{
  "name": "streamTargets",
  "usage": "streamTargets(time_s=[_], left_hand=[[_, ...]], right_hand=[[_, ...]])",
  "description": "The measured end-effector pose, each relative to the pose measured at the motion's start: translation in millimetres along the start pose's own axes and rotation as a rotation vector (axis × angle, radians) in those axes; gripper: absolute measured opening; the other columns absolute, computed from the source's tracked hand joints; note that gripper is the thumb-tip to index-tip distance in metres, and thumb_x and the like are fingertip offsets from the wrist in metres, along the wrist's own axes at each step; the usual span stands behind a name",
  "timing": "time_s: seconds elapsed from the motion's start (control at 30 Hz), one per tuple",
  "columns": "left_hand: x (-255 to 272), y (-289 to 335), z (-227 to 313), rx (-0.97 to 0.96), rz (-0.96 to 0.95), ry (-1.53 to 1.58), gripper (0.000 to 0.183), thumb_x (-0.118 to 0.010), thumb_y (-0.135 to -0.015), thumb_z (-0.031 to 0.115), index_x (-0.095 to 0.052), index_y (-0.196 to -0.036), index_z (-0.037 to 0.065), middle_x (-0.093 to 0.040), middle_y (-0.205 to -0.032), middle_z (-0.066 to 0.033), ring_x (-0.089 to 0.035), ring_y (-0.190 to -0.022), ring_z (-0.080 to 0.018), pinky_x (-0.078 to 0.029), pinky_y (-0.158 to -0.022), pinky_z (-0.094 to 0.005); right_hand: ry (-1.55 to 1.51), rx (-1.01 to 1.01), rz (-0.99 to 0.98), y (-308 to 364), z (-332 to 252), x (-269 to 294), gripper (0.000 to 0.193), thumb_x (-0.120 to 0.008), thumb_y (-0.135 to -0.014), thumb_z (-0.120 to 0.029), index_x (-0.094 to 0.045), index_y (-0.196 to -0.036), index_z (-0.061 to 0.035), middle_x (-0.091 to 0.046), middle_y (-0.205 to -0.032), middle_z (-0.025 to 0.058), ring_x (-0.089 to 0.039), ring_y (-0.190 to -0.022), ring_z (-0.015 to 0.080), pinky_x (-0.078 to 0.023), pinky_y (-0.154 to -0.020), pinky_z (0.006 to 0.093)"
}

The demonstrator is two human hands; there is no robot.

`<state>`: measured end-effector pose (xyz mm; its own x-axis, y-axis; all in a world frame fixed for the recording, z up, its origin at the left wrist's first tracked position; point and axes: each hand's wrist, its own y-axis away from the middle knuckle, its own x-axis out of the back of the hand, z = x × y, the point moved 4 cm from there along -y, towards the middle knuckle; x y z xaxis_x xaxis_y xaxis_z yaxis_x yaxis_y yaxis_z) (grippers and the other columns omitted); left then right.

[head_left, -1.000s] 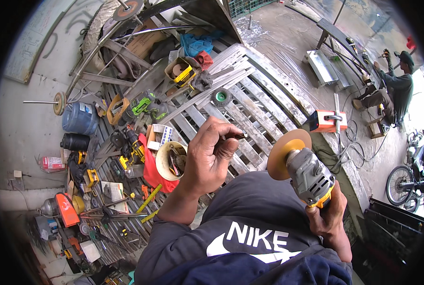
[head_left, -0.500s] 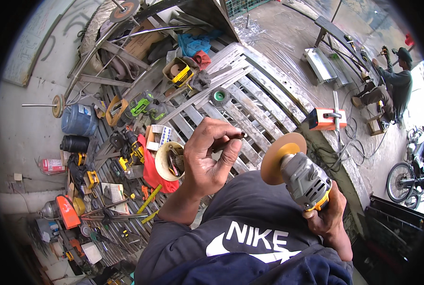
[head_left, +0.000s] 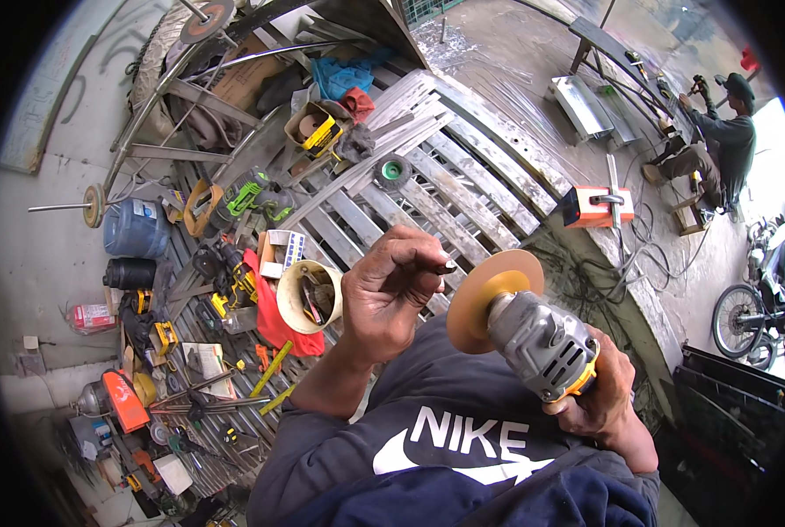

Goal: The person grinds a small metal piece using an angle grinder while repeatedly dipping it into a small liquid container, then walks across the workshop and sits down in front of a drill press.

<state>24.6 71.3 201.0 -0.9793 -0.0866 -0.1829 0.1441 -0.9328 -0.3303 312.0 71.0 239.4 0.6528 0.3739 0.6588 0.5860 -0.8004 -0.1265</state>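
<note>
A dark grey sweatshirt — white printed lettering and a curved mark — over navy cloth below.

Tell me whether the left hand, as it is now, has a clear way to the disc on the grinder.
Probably yes. The left hand, pinching a small dark tool, sits just beside the orange disc of the angle grinder, which the right hand holds up. Nothing shows in the gap between them.

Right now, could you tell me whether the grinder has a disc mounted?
Mounted: a round yellowish disc sits on the grinder, gripped by the right hand.
</note>
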Motion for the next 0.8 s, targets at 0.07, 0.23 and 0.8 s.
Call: streamTargets(time_s=[0.07,0.23,0.8], left_hand=[[0.4,0.6,0.1,-0.018,-0.004,-0.03,0.017,-0.067,-0.096,-0.001,-0.063,-0.112,0.0,-0.058,-0.107,-0.0111,-0.061,-0.086,-0.0119,-0.052,-0.08,-0.0276],[0.1,-0.9,2.3,-0.027,-0.029,-0.038,0.016,-0.064,-0.096,-0.006,-0.066,-0.111,-0.002,-0.06,-0.112,-0.0104,-0.058,-0.096,-0.0096,-0.049,-0.083,-0.0219],[-4.5,-3.4,4.7,-0.008,-0.049,-0.051,0.014,-0.066,-0.097,0.0,-0.067,-0.111,-0.001,-0.061,-0.11,-0.0094,-0.058,-0.093,-0.0107,-0.047,-0.082,-0.0232]], right_hand=[[-0.01,-0.002,-0.011,-1.2,-0.7,-0.5,0.091,-0.092,-0.068,-0.054,-0.056,-0.128,0.0046,-0.068,-0.098,0.018,-0.072,-0.085,0.0354,-0.057,-0.076,0.0406],[-0.002,0.015,-0.002,-2.2,-1.4,-1.5,0.09,-0.092,-0.068,-0.053,-0.056,-0.128,0.0048,-0.067,-0.096,0.0177,-0.071,-0.084,0.0347,-0.056,-0.076,0.04],[-0.035,-0.025,-0.021,-3.6,-1.7,-2.1,0.089,-0.091,-0.07,-0.053,-0.055,-0.127,0.0049,-0.067,-0.097,0.0179,-0.071,-0.086,0.0351,-0.056,-0.077,0.0395]])
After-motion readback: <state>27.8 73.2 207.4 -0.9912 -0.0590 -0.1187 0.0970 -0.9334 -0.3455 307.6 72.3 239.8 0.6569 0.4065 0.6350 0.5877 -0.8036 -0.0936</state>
